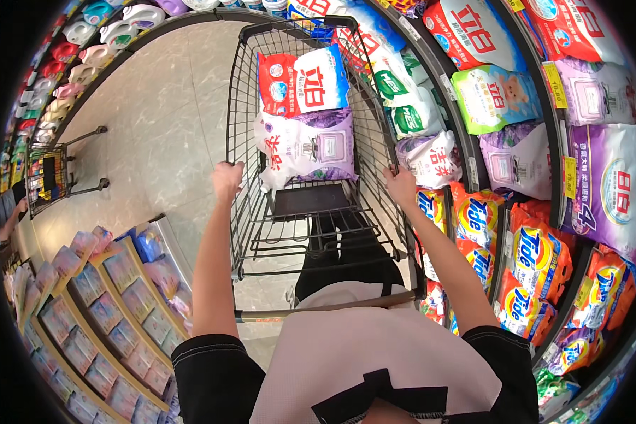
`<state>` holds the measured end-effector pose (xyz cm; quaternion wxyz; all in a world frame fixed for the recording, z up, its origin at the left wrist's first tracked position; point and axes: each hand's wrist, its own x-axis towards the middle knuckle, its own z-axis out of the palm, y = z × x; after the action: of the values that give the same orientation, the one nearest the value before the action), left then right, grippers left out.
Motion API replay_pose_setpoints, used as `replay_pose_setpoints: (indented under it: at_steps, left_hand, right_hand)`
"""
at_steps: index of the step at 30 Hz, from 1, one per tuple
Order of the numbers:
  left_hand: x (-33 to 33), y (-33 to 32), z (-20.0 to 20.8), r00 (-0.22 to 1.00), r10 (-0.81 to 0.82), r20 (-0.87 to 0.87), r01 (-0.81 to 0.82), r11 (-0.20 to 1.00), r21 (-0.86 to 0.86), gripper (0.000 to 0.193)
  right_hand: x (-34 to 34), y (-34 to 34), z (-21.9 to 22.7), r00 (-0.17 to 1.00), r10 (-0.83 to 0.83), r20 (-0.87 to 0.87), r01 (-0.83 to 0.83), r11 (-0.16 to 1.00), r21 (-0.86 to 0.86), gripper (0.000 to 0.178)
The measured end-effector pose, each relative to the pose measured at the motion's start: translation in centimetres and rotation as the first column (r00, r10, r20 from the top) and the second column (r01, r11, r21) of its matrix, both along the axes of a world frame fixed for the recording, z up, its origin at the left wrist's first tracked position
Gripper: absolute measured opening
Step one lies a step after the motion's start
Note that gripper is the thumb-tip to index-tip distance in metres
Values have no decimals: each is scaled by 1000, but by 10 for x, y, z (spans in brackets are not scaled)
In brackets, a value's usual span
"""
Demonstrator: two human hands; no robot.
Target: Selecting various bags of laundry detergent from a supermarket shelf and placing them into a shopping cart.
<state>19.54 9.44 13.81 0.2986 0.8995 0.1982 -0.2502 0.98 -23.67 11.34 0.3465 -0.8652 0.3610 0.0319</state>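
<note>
A black wire shopping cart stands right in front of me, its handle bar close to my body. My left hand is closed around the left rim of the basket. On the opposite rim, my right hand is closed too, its fingers partly hidden by the wire edge. Two plump bags lie in the basket: a red, white and blue laundry powder bag toward the far end, and a purple and white laundry powder bag nearer me. Both hands are apart from the bags.
Shelves of detergent bags rise close on the right, with orange bags low down and a purple bag higher up. A display rack of small packs stands at the lower left. Another cart, with a person's arm nearby, is at far left.
</note>
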Motion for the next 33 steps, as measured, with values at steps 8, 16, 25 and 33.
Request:
replay_pose_setpoints:
  at_steps: [8,16,25,33]
  left_hand:
    - [-23,-9,4,999,-46,-13,47,994,101,31]
    - [-75,-13,-6,999,-45,17,43,997,66,34]
    - [-158,-42,-7,993,114,7,-114,993,-9,30]
    - [-218,-58,-10,981,193,22,-192,980,-46,27]
  right_hand:
    - [-13,-5,7,998,43,-43,-46,996,-76,33]
    - [-47,-24,6,995,92,-36,-96,984,-149,34]
    - [-104,-63,5,984,178,-6,-175,959,-224,27]
    - [-148,-84,1,976,217,-19,-213,935,-284,25]
